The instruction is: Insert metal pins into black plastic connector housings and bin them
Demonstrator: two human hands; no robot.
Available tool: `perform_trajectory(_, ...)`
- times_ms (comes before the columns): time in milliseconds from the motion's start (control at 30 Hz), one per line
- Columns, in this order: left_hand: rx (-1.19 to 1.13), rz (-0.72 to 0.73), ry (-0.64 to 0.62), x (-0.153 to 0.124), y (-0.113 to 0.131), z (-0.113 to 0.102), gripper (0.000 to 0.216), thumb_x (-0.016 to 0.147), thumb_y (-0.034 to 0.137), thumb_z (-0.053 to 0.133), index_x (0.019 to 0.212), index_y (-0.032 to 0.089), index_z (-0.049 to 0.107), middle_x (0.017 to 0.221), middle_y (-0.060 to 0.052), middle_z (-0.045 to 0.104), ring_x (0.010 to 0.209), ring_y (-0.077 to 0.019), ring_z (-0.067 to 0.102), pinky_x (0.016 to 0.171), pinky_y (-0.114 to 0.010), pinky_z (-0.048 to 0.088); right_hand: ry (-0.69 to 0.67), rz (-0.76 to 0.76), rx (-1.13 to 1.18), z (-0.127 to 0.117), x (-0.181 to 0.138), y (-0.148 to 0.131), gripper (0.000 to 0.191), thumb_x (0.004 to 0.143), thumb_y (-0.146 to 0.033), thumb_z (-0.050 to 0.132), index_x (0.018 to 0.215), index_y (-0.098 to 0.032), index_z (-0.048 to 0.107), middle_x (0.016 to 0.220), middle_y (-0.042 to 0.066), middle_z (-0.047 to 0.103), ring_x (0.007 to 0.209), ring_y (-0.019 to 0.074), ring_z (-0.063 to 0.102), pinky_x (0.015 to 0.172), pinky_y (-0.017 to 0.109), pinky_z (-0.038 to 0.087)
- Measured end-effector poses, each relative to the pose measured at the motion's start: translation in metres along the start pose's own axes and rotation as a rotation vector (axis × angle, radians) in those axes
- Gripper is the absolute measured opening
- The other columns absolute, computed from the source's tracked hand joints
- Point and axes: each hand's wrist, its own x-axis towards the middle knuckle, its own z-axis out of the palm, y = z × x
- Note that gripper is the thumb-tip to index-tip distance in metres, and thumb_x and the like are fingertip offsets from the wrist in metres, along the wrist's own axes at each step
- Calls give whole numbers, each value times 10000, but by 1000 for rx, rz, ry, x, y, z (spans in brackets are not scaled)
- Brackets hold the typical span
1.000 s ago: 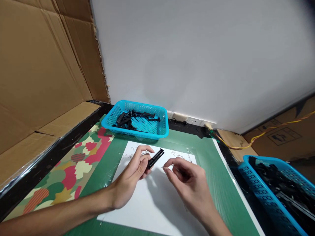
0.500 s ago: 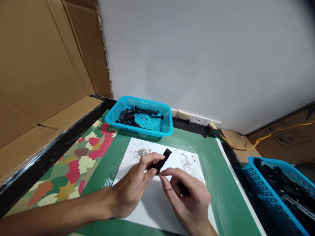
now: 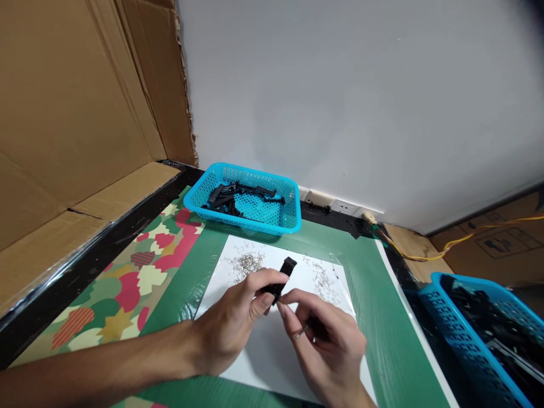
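My left hand (image 3: 229, 317) is closed around a narrow black plastic part (image 3: 287, 267), tilted with its far end up and to the right. The thumb and forefinger of my right hand (image 3: 327, 340) are pinched together at the near end of that part; whatever sits between the fingertips is too small to make out. A thin metal-tipped object (image 3: 301, 331) pokes out from under the curled fingers of the same hand, its rest hidden. Below both hands lies a white sheet (image 3: 263, 357), bearing a pile of tiny metal pieces (image 3: 249, 263) on the left and a looser scatter (image 3: 323, 282) on the right.
A blue perforated basket (image 3: 278, 226) with several black parts stands at the back by the wall. Another blue basket (image 3: 463, 340), full of black parts, is at the right. Cardboard (image 3: 76, 102) rises on the left. Wall sockets (image 3: 344, 207) and a yellow cable (image 3: 450, 243) run behind.
Both hands keep the same hold on the black part, with slight shifts of the fingers. The camera view has moved a little.
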Motion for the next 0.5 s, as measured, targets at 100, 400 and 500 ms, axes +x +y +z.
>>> perform_trajectory(100,-16,26,-11,2,1,-1,488,1146,139,436,1561,391,397,1347,-35,675,1187,-157,685,1041,-270,538,-11,-1,17,0,0,0,169,975,-99,692,1040,-252,722,637,-80,512,454,72,397,428,211,329)
perform_trajectory(400,-1,-16,-55,4,3,-3,485,1154,158,406,1588,372,369,1462,-65,641,1309,-209,656,1110,-327,530,-47,-26,48,-3,2,4,187,973,-66,668,1002,-216,776,674,-30,640,499,93,449,456,234,344)
perform_trajectory(500,-40,-55,-61,3,2,-3,445,1171,202,381,1588,358,381,1490,-78,617,1335,-221,631,1129,-355,514,-31,-86,22,-4,3,8,221,964,-37,665,1027,-207,793,644,-40,587,497,96,441,462,240,336)
